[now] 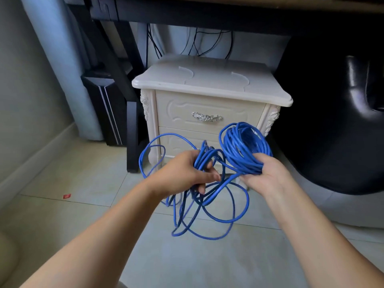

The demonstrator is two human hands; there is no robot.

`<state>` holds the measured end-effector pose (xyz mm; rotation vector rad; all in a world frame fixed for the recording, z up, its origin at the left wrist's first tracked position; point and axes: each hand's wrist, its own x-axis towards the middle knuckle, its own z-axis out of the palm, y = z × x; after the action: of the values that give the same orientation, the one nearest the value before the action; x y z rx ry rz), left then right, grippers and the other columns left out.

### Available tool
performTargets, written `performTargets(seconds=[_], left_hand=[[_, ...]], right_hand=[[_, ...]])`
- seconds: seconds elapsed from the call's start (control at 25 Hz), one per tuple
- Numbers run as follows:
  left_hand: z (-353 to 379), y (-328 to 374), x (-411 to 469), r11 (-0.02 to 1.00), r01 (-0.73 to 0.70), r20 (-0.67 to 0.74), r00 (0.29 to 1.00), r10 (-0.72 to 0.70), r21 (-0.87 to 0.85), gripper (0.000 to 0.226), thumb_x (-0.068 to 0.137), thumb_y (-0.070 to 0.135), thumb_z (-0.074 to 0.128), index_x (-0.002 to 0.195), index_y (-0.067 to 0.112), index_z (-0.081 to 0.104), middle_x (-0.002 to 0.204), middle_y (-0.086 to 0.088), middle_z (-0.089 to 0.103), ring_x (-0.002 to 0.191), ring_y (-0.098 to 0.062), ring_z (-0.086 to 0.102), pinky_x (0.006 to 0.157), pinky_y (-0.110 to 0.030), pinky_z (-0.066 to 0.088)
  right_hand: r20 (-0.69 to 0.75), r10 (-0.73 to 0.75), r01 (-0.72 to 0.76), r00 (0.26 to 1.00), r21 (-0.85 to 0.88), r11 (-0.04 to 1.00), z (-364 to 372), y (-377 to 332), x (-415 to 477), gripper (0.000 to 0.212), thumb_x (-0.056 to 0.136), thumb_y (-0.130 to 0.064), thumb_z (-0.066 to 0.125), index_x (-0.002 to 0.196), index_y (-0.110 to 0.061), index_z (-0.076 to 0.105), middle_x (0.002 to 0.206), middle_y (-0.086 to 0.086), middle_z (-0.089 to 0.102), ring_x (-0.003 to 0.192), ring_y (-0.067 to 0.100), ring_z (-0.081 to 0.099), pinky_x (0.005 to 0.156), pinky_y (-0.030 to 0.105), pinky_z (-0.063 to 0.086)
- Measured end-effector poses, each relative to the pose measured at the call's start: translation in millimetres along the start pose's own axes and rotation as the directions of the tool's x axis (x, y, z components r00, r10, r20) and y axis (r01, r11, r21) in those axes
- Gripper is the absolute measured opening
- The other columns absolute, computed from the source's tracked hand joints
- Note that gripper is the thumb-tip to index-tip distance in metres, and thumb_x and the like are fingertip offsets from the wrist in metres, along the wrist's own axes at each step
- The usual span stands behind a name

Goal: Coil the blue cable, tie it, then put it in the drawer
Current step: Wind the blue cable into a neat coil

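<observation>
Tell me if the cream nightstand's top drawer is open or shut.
Shut. The top drawer sits flush in the cream wooden nightstand; no gap shows.

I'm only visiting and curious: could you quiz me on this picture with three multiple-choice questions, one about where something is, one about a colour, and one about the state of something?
1. Where is the neat coil of the blue cable?
A) on a chair
B) in the right hand
C) inside a box

2. What colour is the small scrap on the floor?
A) green
B) yellow
C) red

3. The top drawer of the cream cabinet is:
A) shut
B) half open
C) taken out

Answers:
1 B, the coil sits in the right hand's grip.
2 C, it shows red against the pale floor.
3 A, its front lies flush with the frame.
</observation>
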<state>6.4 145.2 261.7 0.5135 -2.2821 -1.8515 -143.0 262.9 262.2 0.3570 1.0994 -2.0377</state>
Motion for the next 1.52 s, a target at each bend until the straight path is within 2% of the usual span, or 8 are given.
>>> performTargets(seconds=[0.16, 0.28, 0.4, 0.76, 1.0, 1.12, 1.28, 1.52], left_hand=[[5, -1, 6, 0.924, 0.089, -0.062, 0.991, -0.120, -0.373, 0.016, 0.088, 0.000, 0.059, 0.077, 0.009, 0.053, 0.071, -0.006, 0.061, 0.047, -0.010, 0.046, 0.047, -0.018, 0.039], [-12, -5, 10, 0.465, 0.153, 0.084, 0.983, -0.166, -0.872, 0.019, 0.075, 0.018, 0.051, 0.079, 0.003, 0.061, 0.077, -0.008, 0.059, 0.058, -0.013, 0.049, 0.054, -0.018, 0.044], [-20, -12, 10, 0.200, 0.147, 0.127, 0.986, -0.109, -0.969, 0.042, 0.073, 0.018, 0.039, 0.095, -0.006, 0.068, 0.097, -0.016, 0.068, 0.085, -0.023, 0.067, 0.081, -0.030, 0.056], [-8, -2, 8, 0.685, -0.182, -0.211, 0.977, 0.043, -0.705, 0.025, 0.076, 0.000, 0.063, 0.093, 0.010, 0.078, 0.116, -0.010, 0.070, 0.121, -0.027, 0.060, 0.105, -0.039, 0.046], [-3, -4, 6, 0.891, -0.186, -0.301, 0.952, 0.059, -0.415, 0.022, 0.080, 0.012, 0.076, 0.099, 0.023, 0.074, 0.102, -0.003, 0.075, 0.098, -0.022, 0.071, 0.088, -0.035, 0.056], [-5, -5, 7, 0.923, -0.203, -0.327, 0.941, 0.091, -0.327, 0.026, 0.080, 0.015, 0.077, 0.105, 0.015, 0.069, 0.095, -0.004, 0.072, 0.084, -0.019, 0.070, 0.076, -0.032, 0.054], [-6, -5, 6, 0.963, -0.183, -0.326, 0.939, 0.111, -0.199, 0.064, 0.060, 0.039, 0.086, 0.113, 0.010, 0.063, 0.110, -0.012, 0.070, 0.101, -0.027, 0.069, 0.094, -0.049, 0.052], [-6, 2, 7, 0.848, -0.007, -0.137, 0.988, -0.077, -0.531, 0.070, 0.060, 0.070, 0.076, 0.084, 0.009, 0.052, 0.086, -0.021, 0.052, 0.079, -0.040, 0.052, 0.071, -0.033, 0.055]], right_hand=[[-0.029, -0.128, 0.126, 0.991, -0.068, 0.990, 0, 9, -1, 0.017, 0.089, 0.006, 0.047, 0.082, -0.008, 0.051, 0.068, 0.008, 0.048, 0.059, 0.023, 0.056, 0.057, 0.034, 0.051], [0.016, -0.258, 0.257, 0.966, -0.180, 0.950, 0, 13, -5, 0.025, 0.087, 0.010, 0.047, 0.086, -0.014, 0.056, 0.064, 0.002, 0.044, 0.043, 0.013, 0.049, 0.052, 0.029, 0.047], [0.056, -0.286, 0.289, 0.957, -0.322, 0.902, -2, 13, -10, 0.029, 0.087, 0.007, 0.050, 0.103, -0.015, 0.062, 0.075, 0.003, 0.050, 0.052, 0.019, 0.052, 0.045, 0.026, 0.045], [0.173, -0.326, 0.369, 0.929, -0.420, 0.829, -7, -2, -13, 0.031, 0.085, 0.011, 0.050, 0.104, -0.012, 0.059, 0.060, -0.001, 0.045, 0.041, 0.010, 0.044, 0.038, 0.020, 0.037], [0.279, -0.415, 0.497, 0.866, -0.571, 0.653, -12, 2, -16, 0.030, 0.079, 0.006, 0.053, 0.090, -0.021, 0.057, 0.065, 0.003, 0.042, 0.051, 0.019, 0.042, 0.043, 0.023, 0.037], [0.348, -0.430, 0.553, 0.833, -0.549, 0.627, -13, 5, -20, 0.031, 0.078, 0.007, 0.054, 0.092, -0.020, 0.058, 0.071, 0.005, 0.043, 0.054, 0.017, 0.048, 0.047, 0.026, 0.044], [0.394, -0.412, 0.568, 0.822, -0.504, 0.651, -11, 5, -27, 0.032, 0.084, 0.015, 0.047, 0.101, -0.011, 0.054, 0.058, 0.005, 0.048, 0.045, 0.011, 0.059, 0.056, 0.032, 0.055], [0.342, -0.270, 0.342, 0.900, -0.174, 0.923, -2, 7, -27, 0.024, 0.090, 0.009, 0.048, 0.093, -0.013, 0.058, 0.057, 0.004, 0.046, 0.053, 0.017, 0.050, 0.064, 0.039, 0.059]])
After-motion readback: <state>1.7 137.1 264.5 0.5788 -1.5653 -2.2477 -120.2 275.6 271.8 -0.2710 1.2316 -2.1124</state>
